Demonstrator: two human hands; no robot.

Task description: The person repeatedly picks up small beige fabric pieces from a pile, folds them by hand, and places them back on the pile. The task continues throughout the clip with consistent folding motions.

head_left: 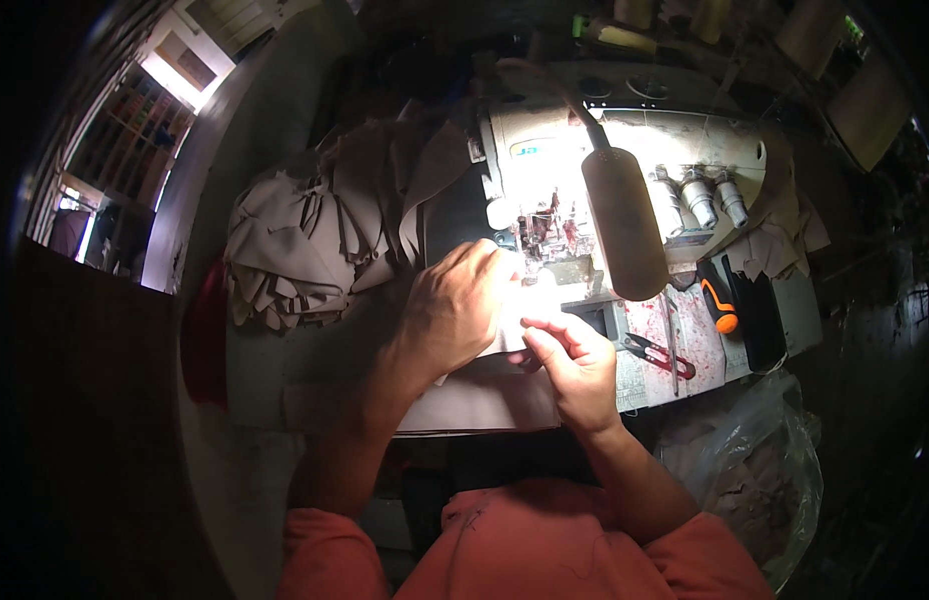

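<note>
Nearest the camera, an orange shirt (545,545) fills the lower edge, with both forearms rising from it. At the right, a clear plastic bag (750,470) of scraps hangs just beside the counter (255,380).

Right hand (575,365) up next: its grip is narrow, fingertips (535,335) pinched on the edge of the beige fabric piece (485,395). That piece lies flat on the counter in front of the person, its far end running under the needle area of the sewing machine (605,170), where the light washes it out. Left hand (460,305) lies palm down on the same fabric, fingers spread flat and pressing, no closed grip there, its fingertips right at the bright spot.

Just right of the right hand, small red-handled snips (660,355) lie on the speckled machine bed. Further right, an orange and black tool (718,295) rests beside a black one.

To the left, a heap of cut beige pieces (295,250) sits piled on the counter, touching the machine's side.

Above the hands, a lamp head (623,225) on a bent neck hangs over the machine. Behind it, 3 tension knobs (700,195) stand in a row.
</note>
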